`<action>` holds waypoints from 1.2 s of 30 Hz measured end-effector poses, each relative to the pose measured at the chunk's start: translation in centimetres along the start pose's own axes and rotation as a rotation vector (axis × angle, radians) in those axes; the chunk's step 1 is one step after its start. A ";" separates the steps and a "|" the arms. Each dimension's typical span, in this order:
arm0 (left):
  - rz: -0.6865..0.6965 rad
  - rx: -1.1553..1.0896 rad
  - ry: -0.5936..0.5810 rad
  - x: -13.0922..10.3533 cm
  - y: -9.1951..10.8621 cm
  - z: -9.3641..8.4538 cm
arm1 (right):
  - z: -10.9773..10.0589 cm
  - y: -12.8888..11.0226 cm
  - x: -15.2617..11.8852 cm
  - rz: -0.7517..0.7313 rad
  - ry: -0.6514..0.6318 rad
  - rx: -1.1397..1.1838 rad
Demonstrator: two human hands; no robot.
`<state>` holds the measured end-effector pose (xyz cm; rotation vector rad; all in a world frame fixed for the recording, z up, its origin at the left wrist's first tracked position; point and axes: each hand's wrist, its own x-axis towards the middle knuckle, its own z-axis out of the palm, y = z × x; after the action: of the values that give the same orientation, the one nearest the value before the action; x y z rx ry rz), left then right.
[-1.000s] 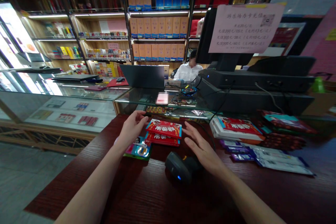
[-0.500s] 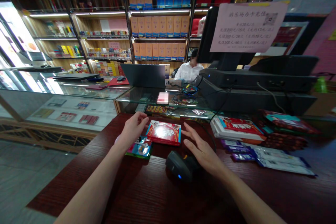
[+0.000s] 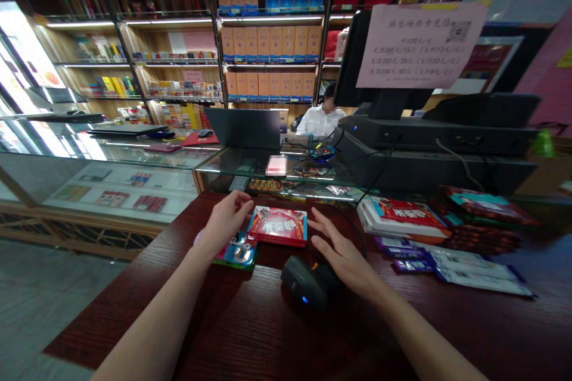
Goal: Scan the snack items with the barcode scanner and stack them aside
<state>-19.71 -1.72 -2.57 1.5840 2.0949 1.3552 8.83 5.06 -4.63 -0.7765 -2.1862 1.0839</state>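
A flat red box (image 3: pixel 279 227) with white lettering and blue ends lies on the dark wooden counter between my hands, seemingly atop another red box. My left hand (image 3: pixel 229 217) hovers at its left corner, fingers loosely bent and thumb apart, with nothing visible in it. Partly under that wrist is a colourful blue-and-green packet (image 3: pixel 241 252). On the other side, my right hand (image 3: pixel 337 247) is open, its spread fingertips close to the box's right edge; I cannot tell whether they touch. A black barcode scanner (image 3: pixel 304 283) with a blue light lies beside that palm.
At right are stacked red-and-white boxes (image 3: pixel 404 217), purple-wrapped bars (image 3: pixel 406 256) and a silvery packet (image 3: pixel 473 274). Beyond stand a monitor with a pink notice (image 3: pixel 420 47), a laptop (image 3: pixel 245 128) on a glass case, and a person in white (image 3: pixel 319 120). A cable runs behind my right hand.
Both hands, the box and the scanner keep their places. The view has shifted very slightly, and the glare on the red box has lessened.
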 end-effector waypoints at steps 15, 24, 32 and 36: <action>0.008 0.044 0.005 -0.2 0.4 -0.1 | 0.0 0.1 -0.1 -0.001 -0.007 -0.014; 0.010 0.106 -0.004 -0.1 0.4 0.0 | -0.1 -0.1 0.0 0.008 -0.005 -0.033; 0.110 0.286 0.038 -0.5 1.2 0.3 | -0.4 0.5 0.0 -0.013 0.058 -0.113; 0.247 0.297 0.061 -0.7 1.3 0.9 | -0.7 1.2 0.1 -0.093 0.097 -0.254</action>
<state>-18.01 -1.76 -2.38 1.9995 2.2855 1.2179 9.49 6.08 -5.23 -0.8089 -2.2788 0.7165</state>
